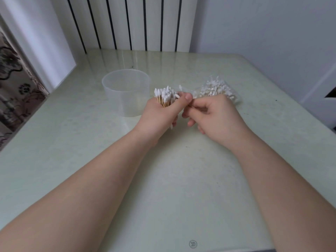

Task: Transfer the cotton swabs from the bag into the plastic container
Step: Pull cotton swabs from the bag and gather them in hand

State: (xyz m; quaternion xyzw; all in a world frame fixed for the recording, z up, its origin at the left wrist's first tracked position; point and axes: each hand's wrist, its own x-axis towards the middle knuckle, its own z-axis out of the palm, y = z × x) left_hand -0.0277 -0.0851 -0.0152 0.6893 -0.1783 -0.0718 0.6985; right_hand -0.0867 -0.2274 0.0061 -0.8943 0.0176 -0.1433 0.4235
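My left hand (160, 115) grips an upright bundle of cotton swabs (166, 94) with wooden sticks and white tips, just right of the translucent plastic container (116, 88), which looks empty. My right hand (216, 117) is beside the left, its fingers curled and pinching what looks like a swab or two near my left thumb; the pinched item is mostly hidden. Behind my right hand lies the clear bag (218, 90) with several swabs still inside.
The pale green table (72, 142) meets a white radiator with dark slats (127, 24) at the back. A patterned curtain (16, 84) hangs beyond the left edge. A white wall runs along the right.
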